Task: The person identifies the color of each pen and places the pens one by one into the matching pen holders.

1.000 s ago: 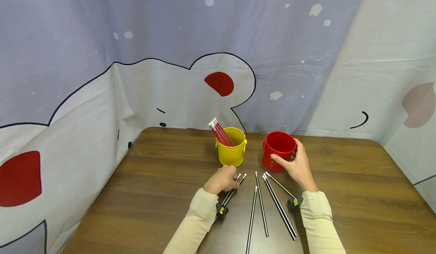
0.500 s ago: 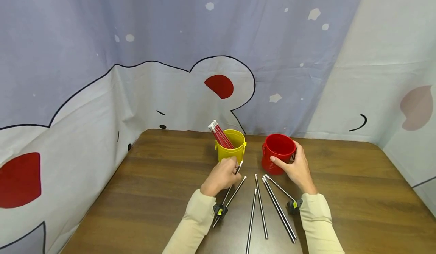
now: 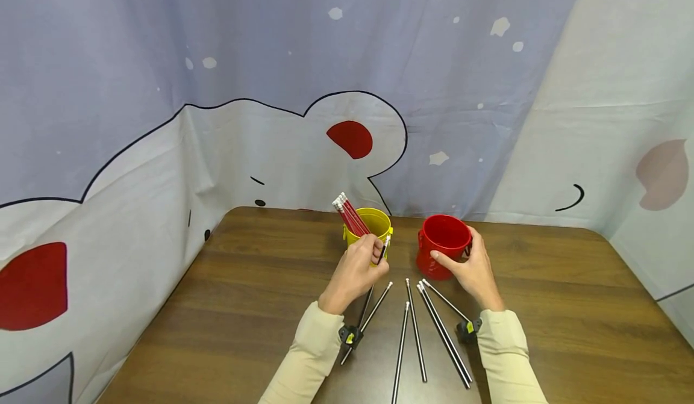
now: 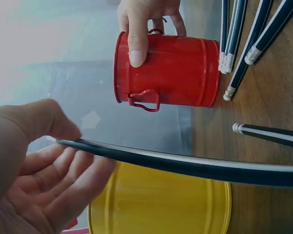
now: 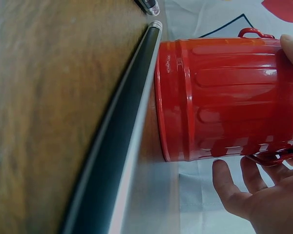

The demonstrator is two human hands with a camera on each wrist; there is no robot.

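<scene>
My left hand (image 3: 355, 273) pinches a black-and-white striped pencil (image 4: 200, 168) between thumb and fingers, in front of the yellow bucket (image 4: 161, 202). The pencil slants up, its white eraser end topmost in the head view. Several red pencils (image 3: 352, 218) with white erasers lean inside the yellow bucket. To its right stands a red bucket (image 3: 434, 262), upright on the table. My right hand (image 3: 477, 271) holds this red bucket by its right side, thumb across the front and fingers behind by the handle. Inside, the red bucket shows no pencils in the head view.
Several striped pencils lie on the brown table (image 3: 244, 307): a pair (image 3: 444, 335) below the red bucket, a single one (image 3: 401, 353) near the middle, others under each wrist. A patterned curtain (image 3: 282, 43) hangs along the table's back and left edges.
My left hand has taken hold of a striped pencil from those at the left, lifted it and moved up and forward to the yellow bucket. My right hand stays on the red bucket.
</scene>
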